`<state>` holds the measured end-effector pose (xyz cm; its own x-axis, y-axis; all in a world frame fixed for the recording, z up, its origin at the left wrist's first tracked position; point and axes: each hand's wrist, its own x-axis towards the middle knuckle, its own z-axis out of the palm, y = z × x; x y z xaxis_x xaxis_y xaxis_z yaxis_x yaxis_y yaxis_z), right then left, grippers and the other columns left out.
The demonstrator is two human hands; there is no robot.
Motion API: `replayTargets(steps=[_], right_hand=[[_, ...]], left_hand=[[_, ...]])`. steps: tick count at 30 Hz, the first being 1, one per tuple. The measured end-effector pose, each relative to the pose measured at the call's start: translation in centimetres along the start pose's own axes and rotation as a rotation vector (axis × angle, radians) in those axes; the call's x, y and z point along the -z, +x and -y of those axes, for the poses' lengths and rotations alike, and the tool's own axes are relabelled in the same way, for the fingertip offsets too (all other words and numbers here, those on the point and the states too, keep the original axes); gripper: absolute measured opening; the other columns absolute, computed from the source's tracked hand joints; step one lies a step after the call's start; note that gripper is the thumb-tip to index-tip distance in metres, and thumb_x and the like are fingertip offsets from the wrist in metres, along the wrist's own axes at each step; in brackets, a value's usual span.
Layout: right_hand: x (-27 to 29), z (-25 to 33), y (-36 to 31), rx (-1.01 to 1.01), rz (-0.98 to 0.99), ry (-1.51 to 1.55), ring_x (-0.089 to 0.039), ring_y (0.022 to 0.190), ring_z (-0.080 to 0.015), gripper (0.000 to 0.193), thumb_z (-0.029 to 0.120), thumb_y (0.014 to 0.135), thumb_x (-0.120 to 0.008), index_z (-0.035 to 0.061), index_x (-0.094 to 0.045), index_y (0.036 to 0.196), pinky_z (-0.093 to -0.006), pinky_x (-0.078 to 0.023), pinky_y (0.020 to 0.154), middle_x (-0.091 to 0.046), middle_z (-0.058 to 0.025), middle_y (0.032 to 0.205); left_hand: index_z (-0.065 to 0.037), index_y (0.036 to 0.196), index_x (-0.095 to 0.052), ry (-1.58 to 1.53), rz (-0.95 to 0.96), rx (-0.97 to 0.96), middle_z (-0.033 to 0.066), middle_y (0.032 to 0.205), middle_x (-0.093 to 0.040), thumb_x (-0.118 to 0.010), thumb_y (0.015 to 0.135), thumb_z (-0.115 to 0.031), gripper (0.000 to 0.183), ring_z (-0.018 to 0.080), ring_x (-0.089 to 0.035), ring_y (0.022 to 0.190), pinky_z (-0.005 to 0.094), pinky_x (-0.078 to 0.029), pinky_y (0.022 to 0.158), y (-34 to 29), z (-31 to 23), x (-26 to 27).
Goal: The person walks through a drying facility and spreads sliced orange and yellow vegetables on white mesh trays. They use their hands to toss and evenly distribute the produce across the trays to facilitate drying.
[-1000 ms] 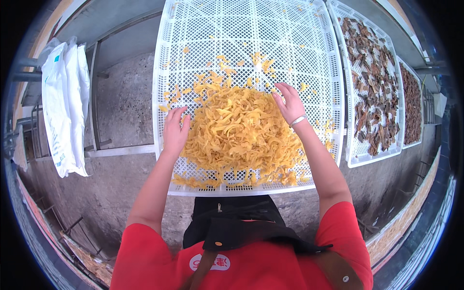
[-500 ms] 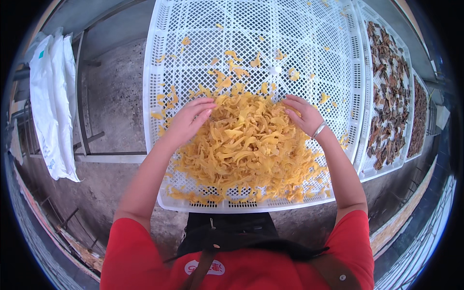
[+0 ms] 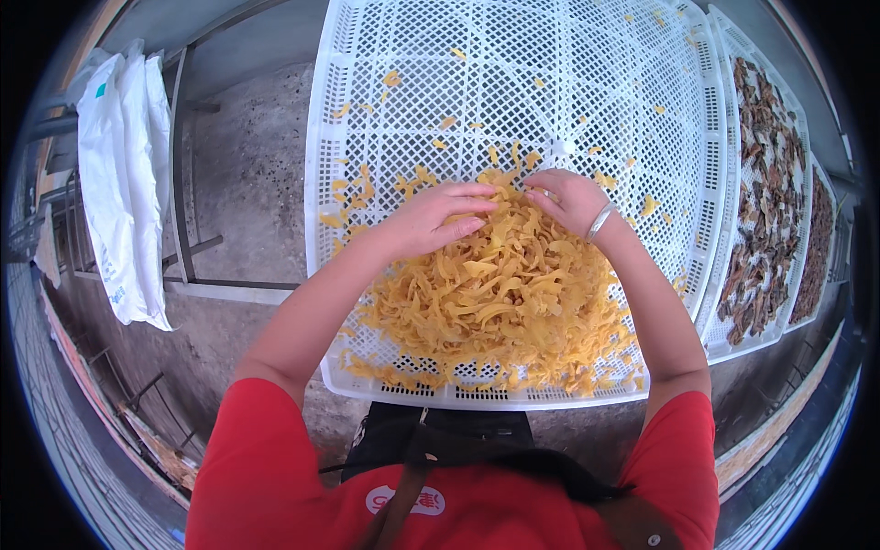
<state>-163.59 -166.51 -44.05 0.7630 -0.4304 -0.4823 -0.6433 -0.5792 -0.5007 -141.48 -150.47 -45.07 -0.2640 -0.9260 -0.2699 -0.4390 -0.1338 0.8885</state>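
Observation:
A heap of thin, curled yellow-orange strips (image 3: 500, 298) lies on the near half of a large white plastic mesh tray (image 3: 394, 41); I cannot make out their exact kind. At the heap's far left side rests my left hand (image 3: 442, 218), its fingers stretched out and slightly apart over the strips. My right hand (image 3: 570, 200), with a silver bangle on the wrist, bends its fingers onto the far right side of the heap. A small gap separates the two hands' fingertips. Both are open, and neither visibly grips a strip.
Loose strips are scattered across the tray's far half. On the right, another white tray (image 3: 794, 247) bears dark brown dried pieces (image 3: 759, 197), with a further tray of brown bits (image 3: 813, 234) beyond it. White sacks (image 3: 124, 183) hang over a metal frame (image 3: 181, 174) at left.
Both hands have come closer together at the heap's far edge, the left moving right. Strips beyond the heap have been drawn toward it. The whole view has shifted slightly.

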Motion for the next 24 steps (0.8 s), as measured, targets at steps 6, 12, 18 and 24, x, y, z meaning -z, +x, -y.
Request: replayTargets(steps=[6,12,18,24], right_hand=[[-1.3,0.2,7.8,0.111,-0.453,-0.186,-0.033,0.138,-0.0342,0.049,0.040,0.096,-0.054,0.0101,-0.053,0.135,-0.0453,-0.030,0.113,-0.037,-0.0148,0.150],[-2.3,7.2,3.6,0.245,0.145,-0.034,-0.050,0.124,-0.0289,0.042,0.037,0.095,-0.056,0.0073,-0.061,0.124,-0.0390,-0.043,0.103,-0.058,-0.0119,0.129],[-1.4,10.3,19.4,0.252,-0.549,-0.292,-0.024,0.144,-0.0342,0.061,0.052,0.095,-0.048,0.0196,-0.038,0.146,-0.0528,-0.019,0.116,-0.032,-0.0126,0.153],[-6.3,11.5,15.3,0.493,-0.209,-0.301,-0.037,0.136,-0.0320,0.050,0.042,0.094,-0.056,0.0161,-0.050,0.137,-0.0430,-0.032,0.112,-0.044,-0.0119,0.145]], left_hand=[[-0.008,0.139,-0.048,0.674,-0.620,0.062,0.0095,0.145,-0.045,-0.050,0.098,-0.038,0.051,0.0304,-0.035,0.138,0.0461,-0.019,0.117,1.3,4.4,2.4],[-0.007,0.139,-0.048,0.231,-0.344,-0.040,0.0101,0.146,-0.043,-0.054,0.095,-0.037,0.053,0.0319,-0.034,0.138,0.0460,-0.025,0.114,-7.8,4.2,-3.6],[-0.004,0.134,-0.052,0.793,-0.835,0.283,0.0118,0.145,-0.043,-0.059,0.092,-0.036,0.053,0.0376,-0.033,0.137,0.0473,-0.027,0.113,-5.5,6.0,2.5],[-0.004,0.129,-0.055,0.503,-0.661,0.280,0.0122,0.141,-0.047,-0.065,0.088,-0.028,0.049,0.0399,-0.036,0.133,0.0509,-0.031,0.108,-10.5,4.0,-5.5]])
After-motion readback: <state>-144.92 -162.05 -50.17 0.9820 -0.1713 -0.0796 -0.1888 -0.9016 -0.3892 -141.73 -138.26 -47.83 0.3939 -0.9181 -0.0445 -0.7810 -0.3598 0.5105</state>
